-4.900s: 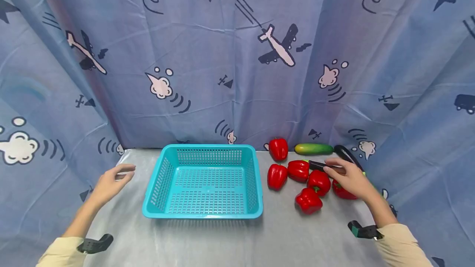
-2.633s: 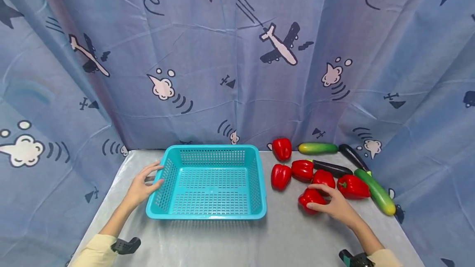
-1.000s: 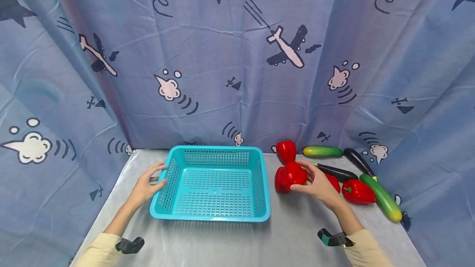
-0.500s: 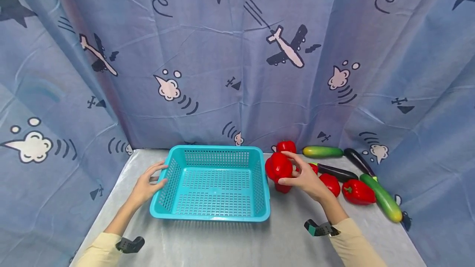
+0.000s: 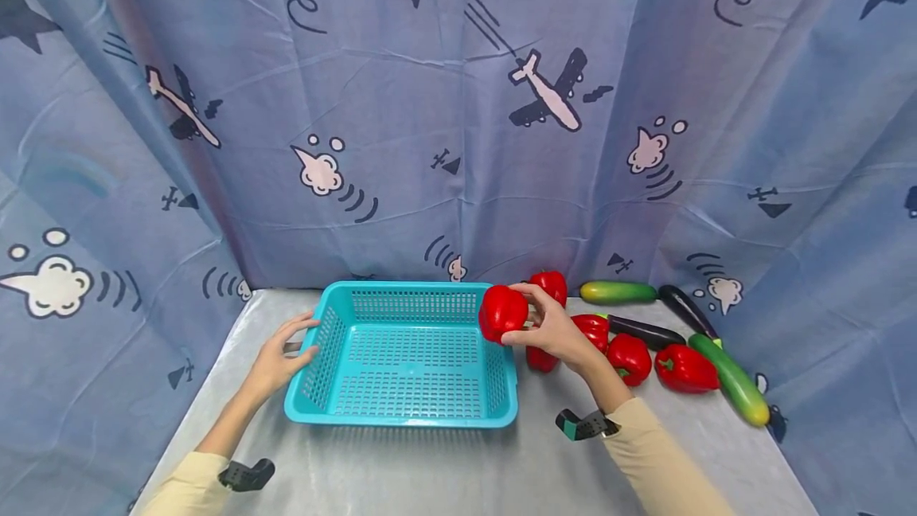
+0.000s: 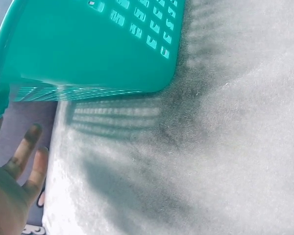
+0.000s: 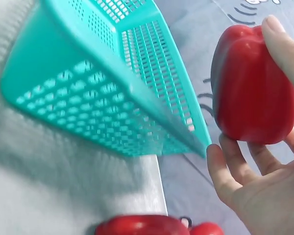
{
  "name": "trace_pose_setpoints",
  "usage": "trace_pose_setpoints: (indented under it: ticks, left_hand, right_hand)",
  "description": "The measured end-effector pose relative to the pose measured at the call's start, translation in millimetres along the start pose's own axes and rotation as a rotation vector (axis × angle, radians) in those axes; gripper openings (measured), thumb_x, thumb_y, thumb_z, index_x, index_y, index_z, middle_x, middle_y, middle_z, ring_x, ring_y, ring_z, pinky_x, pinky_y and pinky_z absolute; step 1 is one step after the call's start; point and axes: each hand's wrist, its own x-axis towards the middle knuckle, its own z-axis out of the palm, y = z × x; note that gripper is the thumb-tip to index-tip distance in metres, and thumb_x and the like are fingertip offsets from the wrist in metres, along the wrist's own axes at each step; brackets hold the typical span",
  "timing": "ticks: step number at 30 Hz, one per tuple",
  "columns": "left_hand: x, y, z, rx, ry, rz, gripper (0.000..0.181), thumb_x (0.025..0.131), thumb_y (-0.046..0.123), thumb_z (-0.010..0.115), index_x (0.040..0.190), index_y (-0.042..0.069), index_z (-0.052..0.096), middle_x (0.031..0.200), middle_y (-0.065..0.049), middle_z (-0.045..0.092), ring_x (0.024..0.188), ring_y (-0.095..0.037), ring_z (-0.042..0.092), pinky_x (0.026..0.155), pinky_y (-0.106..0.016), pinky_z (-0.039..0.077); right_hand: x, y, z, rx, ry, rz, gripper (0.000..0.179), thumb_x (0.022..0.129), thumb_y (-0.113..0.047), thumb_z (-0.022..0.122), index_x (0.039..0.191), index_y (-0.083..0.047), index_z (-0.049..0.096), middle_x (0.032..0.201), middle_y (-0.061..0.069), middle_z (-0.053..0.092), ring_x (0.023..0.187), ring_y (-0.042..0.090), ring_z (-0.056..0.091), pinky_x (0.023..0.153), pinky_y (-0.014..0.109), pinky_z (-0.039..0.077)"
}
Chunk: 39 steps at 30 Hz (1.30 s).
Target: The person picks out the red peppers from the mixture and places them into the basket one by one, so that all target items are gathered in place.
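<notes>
A glossy deep-red pepper [image 5: 503, 314] is held up in the right hand [image 5: 548, 331], the thumb laid along one side and some fingertips supporting the other. Blocky and plump, with rounded lobes and shallow grooves, it overlaps the back right corner of the blue basket [image 5: 401, 422] in the head view; the right wrist view shows it apart from the rim. Part of its surface is hidden behind the thumb, and I cannot make out its stem. The left hand [image 5: 275, 358] has its thumb and fingers spread wide at the basket's left rim; the left wrist view cuts much of it off at the edge. The basket sits on the grey table [image 5: 401, 468], its slotted floor and lattice walls showing. To its right lie five more peppers [image 5: 686, 369], one largely covered by the right hand, with two eggplants [image 5: 645, 332] and two cucumbers [image 5: 618, 291].
</notes>
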Motion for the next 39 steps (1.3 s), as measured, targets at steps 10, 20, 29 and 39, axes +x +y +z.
trace_pose_setpoints:
  ticks: [10,20,29,39]
  left_hand:
    - [-0.8,-0.7,-0.3,0.002,0.002,-0.01,0.047,0.092,-0.003,0.072,0.137,-0.003,0.057,0.152,-0.025,0.04,0.105,-0.048,0.064,0.084,-0.046,0.058]
    - [-1.4,-3.6,-1.2,-0.009,0.006,-0.011,0.046,0.093,-0.001,0.072,0.137,-0.002,0.058,0.153,-0.024,0.04,0.104,-0.047,0.065,0.084,-0.046,0.058]
    - [0.8,1.5,-0.2,-0.006,0.013,0.006,0.046,0.091,-0.004,0.072,0.136,-0.005,0.058,0.151,-0.027,0.04,0.104,-0.049,0.064,0.083,-0.048,0.057]
    - [1.3,0.8,-1.1,-0.024,0.005,-0.016,0.047,0.091,-0.005,0.072,0.136,-0.005,0.058,0.152,-0.025,0.04,0.106,-0.048,0.064,0.085,-0.046,0.057]
  right_hand:
    - [29.1,-8.9,35.6,-0.026,0.003,-0.023,0.088,0.081,-0.014,0.087,0.153,-0.01,0.037,0.149,0.017,0.043,0.129,0.044,0.048,0.094,0.05,0.053]
    - [50.0,-14.0,68.6,0.081,-0.052,-0.056,0.083,0.083,-0.004,0.083,0.153,-0.008,0.038,0.148,0.015,0.042,0.132,0.041,0.046,0.094,0.047,0.053]
    - [63.0,-10.8,92.1,0.137,-0.08,-0.035,0.077,0.085,-0.005,0.082,0.152,-0.01,0.044,0.147,0.014,0.046,0.131,0.041,0.049,0.089,0.047,0.056]
    - [75.4,-1.8,118.2,0.102,-0.058,0.054,0.08,0.081,-0.009,0.086,0.149,-0.005,0.044,0.142,0.016,0.049,0.126,0.042,0.052,0.087,0.047,0.057]
